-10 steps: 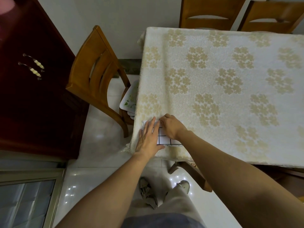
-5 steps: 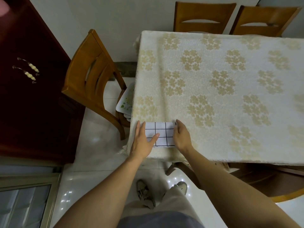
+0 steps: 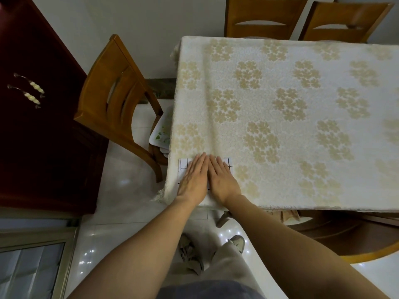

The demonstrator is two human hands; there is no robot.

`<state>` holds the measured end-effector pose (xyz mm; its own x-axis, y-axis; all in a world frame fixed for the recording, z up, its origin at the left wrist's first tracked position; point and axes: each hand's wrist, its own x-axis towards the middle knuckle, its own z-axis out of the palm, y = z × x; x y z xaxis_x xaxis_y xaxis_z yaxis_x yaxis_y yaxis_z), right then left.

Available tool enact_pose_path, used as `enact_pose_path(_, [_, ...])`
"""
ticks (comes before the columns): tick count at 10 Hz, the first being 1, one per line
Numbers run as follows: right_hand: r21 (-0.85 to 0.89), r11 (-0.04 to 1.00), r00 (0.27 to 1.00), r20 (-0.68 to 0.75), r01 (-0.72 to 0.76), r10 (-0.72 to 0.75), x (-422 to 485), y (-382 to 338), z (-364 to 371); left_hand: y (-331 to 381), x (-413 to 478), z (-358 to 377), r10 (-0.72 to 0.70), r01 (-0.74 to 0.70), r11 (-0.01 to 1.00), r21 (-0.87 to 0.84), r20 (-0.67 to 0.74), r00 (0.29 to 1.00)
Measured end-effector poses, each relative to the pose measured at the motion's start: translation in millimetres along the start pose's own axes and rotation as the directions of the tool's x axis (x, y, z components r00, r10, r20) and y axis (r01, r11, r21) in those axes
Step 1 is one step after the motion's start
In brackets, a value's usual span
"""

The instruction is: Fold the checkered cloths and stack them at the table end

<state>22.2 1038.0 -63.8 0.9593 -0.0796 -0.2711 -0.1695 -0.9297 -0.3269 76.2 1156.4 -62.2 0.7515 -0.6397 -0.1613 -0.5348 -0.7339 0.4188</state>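
The worktop [image 3: 302, 117], spread with a flowered covering, is bare except at its near left corner, where the folded checkered cloth [image 3: 183, 166] is kept. It lies directly beneath both grips: left hand [image 3: 192, 180] and right hand [image 3: 222, 180] are pressed flat on it, fingers extended, nothing clasped.
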Motion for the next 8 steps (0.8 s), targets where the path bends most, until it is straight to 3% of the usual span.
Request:
enact_pose_path(2, [-0.064, 0.998, 1.000, 0.018, -0.007, 0.008, 1, 14, 10, -12, -1, 14, -0.033, 0.015, 0.986, 0.163, 0.112, 0.993])
enact_pose_path(6, [-0.133, 0.984, 0.986, 0.102, -0.115, 0.129, -10, 24, -11, -26, -16, -6, -0.141, 0.111, 0.974, 0.197, 0.146, 0.979])
enact_pose_path(8, [-0.141, 0.980, 0.989, -0.065, -0.138, 0.130, -26, 28, -65, -27, -22, -51, -0.151, 0.150, 0.975, 0.162, -0.005, 0.989])
